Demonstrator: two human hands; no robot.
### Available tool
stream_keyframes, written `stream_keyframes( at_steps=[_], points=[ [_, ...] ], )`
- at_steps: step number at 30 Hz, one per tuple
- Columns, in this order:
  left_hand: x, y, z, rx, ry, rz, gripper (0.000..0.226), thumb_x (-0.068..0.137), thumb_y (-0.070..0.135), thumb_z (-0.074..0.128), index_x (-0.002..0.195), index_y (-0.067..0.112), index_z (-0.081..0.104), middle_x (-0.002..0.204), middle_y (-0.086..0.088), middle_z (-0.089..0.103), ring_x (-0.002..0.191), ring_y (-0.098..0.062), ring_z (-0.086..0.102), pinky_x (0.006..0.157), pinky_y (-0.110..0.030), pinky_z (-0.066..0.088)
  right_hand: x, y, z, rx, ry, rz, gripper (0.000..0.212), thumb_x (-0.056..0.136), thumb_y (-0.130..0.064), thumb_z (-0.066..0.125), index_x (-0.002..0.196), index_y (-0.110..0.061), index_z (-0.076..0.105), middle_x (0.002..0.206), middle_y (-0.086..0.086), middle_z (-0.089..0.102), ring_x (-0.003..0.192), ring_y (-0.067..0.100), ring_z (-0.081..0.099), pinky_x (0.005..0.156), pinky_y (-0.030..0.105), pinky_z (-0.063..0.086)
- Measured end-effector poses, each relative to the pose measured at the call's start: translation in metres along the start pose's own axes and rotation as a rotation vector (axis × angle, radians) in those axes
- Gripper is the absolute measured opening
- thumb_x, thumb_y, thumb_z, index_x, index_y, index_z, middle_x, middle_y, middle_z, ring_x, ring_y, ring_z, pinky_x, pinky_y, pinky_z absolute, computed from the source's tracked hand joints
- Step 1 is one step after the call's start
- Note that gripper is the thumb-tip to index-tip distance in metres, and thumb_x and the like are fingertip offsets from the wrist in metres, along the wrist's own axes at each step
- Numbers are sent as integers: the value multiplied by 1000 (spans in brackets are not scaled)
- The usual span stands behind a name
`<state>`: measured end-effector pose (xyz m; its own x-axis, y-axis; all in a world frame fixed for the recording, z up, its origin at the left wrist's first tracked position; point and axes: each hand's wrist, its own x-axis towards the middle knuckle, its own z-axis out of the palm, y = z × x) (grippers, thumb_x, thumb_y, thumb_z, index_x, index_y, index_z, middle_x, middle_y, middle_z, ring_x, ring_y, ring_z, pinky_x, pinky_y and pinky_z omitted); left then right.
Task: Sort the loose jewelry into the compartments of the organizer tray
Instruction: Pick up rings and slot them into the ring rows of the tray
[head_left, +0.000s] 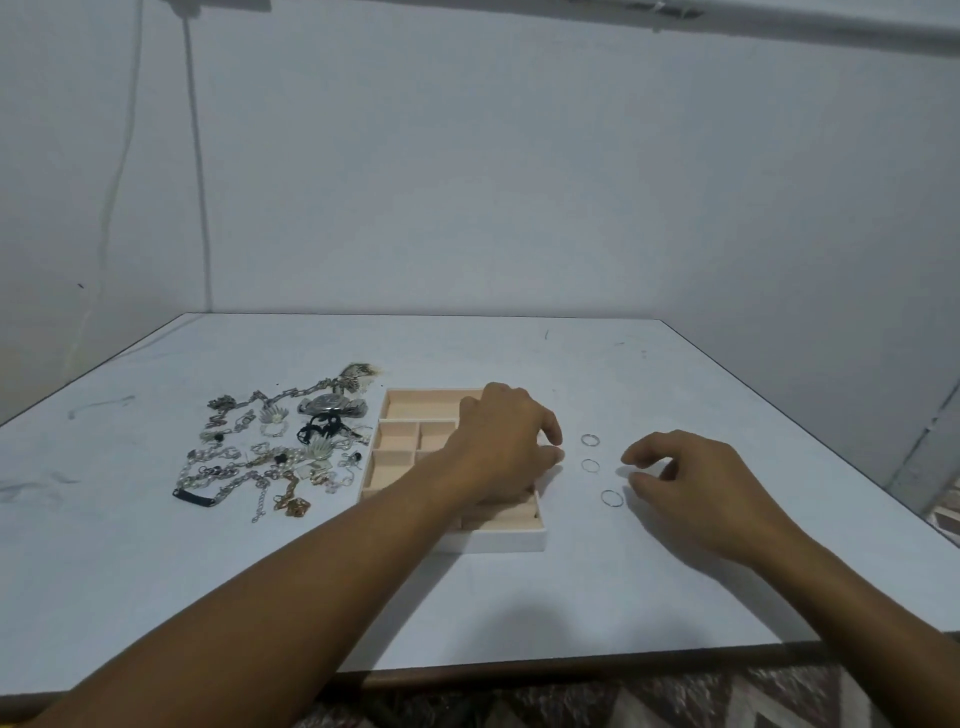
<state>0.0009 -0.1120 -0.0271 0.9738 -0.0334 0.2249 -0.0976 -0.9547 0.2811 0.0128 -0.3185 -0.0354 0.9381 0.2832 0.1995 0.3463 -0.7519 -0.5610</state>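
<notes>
White desk (571, 597): loose jewelry (270, 457) heaped left of the organizer tray (498, 540), three rings (590, 465) right. My left grip (506, 447) curls over the tray, hold unclear; right grip (696, 488) hangs slack, empty, beside them.

The left hand (506, 441) and forearm (311, 561) are covering the organizer tray's (493, 540) middle compartments and hiding whatever the fingertips are pinching. The jewelry pile (260, 457) near the desk's (519, 597) left edge is blurring into one tangle.
</notes>
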Motion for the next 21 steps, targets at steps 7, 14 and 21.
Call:
stream_keyframes(
  at_steps=[7,14,21],
  points=[
    [21,27,21,97,-98,0,29,85,50,58,107,34,68,124,1,52,131,-26,25,99,-44,22,-8,16,-2,-38,-63,29,9,87,-38,63,91,-32,68,93,-16,64,79,1,60,66,19,45],
    [29,32,19,64,-135,-5,18,86,43,63,101,34,68,111,0,53,123,-26,30,90,-44,27,-3,6,15,-53,-67,-12,11,85,-45,65,87,-34,65,91,-15,60,81,1,57,71,22,46],
    [31,34,21,56,-175,-33,15,88,40,64,98,29,67,101,1,46,122,-26,31,90,-43,27,0,-1,19,-35,-67,7,11,87,-34,66,79,-27,64,77,-9,67,71,9,62,69,30,54]
  ],
)
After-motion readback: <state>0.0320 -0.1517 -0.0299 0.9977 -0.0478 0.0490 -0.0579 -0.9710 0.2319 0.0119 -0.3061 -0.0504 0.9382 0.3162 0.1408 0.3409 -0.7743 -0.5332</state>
